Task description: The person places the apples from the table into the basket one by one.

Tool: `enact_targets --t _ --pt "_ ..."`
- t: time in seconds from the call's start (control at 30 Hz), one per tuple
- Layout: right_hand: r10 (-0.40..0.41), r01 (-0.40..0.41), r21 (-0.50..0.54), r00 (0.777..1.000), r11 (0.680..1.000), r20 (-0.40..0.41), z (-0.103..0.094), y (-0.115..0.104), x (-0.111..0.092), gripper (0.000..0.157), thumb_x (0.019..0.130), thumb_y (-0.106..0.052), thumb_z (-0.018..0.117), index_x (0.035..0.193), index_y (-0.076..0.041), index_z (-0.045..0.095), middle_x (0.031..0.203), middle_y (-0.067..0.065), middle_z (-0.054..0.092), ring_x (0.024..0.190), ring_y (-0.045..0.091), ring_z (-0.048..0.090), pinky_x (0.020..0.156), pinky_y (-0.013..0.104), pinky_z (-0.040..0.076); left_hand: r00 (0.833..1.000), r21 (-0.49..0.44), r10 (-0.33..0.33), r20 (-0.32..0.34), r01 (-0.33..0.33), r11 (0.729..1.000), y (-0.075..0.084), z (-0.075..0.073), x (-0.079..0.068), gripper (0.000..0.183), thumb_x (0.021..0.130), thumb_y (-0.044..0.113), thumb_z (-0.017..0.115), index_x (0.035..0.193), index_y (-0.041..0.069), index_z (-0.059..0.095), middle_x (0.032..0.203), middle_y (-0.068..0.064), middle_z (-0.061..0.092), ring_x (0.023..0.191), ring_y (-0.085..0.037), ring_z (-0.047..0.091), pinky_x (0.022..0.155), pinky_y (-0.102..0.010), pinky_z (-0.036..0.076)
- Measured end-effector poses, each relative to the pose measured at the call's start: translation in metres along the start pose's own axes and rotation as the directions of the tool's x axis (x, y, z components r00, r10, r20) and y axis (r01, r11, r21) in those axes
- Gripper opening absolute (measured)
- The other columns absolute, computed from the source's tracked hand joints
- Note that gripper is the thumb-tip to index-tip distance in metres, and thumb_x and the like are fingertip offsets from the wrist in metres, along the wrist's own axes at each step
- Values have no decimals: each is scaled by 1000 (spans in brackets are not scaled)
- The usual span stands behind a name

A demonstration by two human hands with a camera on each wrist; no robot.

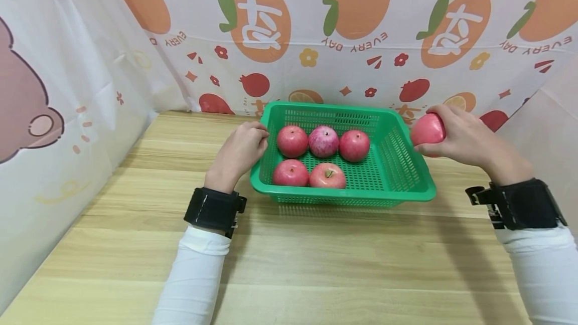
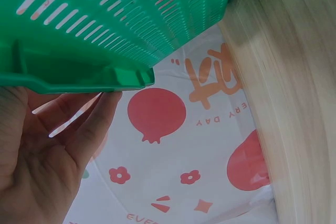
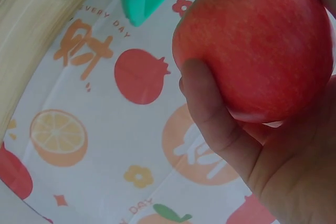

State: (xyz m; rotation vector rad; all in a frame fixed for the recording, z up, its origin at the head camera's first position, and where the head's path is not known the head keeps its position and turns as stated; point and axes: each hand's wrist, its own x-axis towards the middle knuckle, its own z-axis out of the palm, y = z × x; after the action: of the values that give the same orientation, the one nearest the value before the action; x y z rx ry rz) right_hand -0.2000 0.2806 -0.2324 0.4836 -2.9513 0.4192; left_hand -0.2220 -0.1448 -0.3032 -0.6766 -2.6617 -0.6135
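My left hand (image 1: 240,153) is at the left rim of a green perforated plastic basket (image 1: 344,194). In the left wrist view the bent fingers (image 2: 93,124) meet the rim, and part of them is hidden behind it. Just outside the basket's right rim, my right hand (image 1: 465,137) grips a red apple (image 1: 427,129) above the table, thumb on one side and fingers on the other. Inside the basket, several apples sit toward the left: three in the back row, among them a purplish streaked apple (image 1: 323,141), and two in front, one a paler apple (image 1: 327,176).
The basket stands on a light wood-grain table (image 1: 343,265), near its back edge. Behind hangs a white fruit-print curtain (image 1: 316,64), close to the basket's far side. Another printed sheet (image 1: 90,89) covers the left side. A black camera strap (image 1: 212,209) is round each wrist.
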Motion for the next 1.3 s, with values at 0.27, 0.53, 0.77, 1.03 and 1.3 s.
enact_targets --t 0.27,0.53,0.77,1.03,1.3 --pt "-20 19 19 1000 1000 23 2 -12 7 75 79 -34 85 135 -3 47 124 22 52 112 43 46 76 63 55 1000 -3 -3 1 3 1000 0 1 0 20 94 -4 64 109 -14 72 115 -26 68 110 -39 63 95 -47 54" --pt "-47 47 4 999 999 21 0 -21 13 73 79 -37 84 135 -6 49 125 20 52 109 41 49 77 62 55 1000 -5 -5 1 5 1000 0 0 1 20 94 -3 65 109 -14 72 116 -26 67 110 -39 63 95 -47 54" --pt "-72 72 -1 996 997 48 2 -34 19 73 81 -38 82 136 -4 49 127 21 52 111 40 50 78 61 55 1000 1 -12 8 12 1000 0 1 1 20 94 -3 65 109 -14 72 117 -27 67 111 -40 62 96 -47 53" --pt "-85 85 -3 991 996 100 2 -44 25 74 82 -38 81 138 -3 47 130 20 49 110 39 50 77 57 56 1000 -1 -10 9 10 1000 0 1 1 20 94 -3 65 110 -14 72 117 -26 67 111 -39 63 96 -47 54" --pt "-95 95 5 988 995 123 10 -54 32 67 81 -38 82 131 -8 49 122 18 53 105 38 54 74 53 56 1000 8 -13 9 13 1000 0 2 1 20 94 -3 65 109 -14 72 116 -26 67 112 -40 62 97 -47 53"
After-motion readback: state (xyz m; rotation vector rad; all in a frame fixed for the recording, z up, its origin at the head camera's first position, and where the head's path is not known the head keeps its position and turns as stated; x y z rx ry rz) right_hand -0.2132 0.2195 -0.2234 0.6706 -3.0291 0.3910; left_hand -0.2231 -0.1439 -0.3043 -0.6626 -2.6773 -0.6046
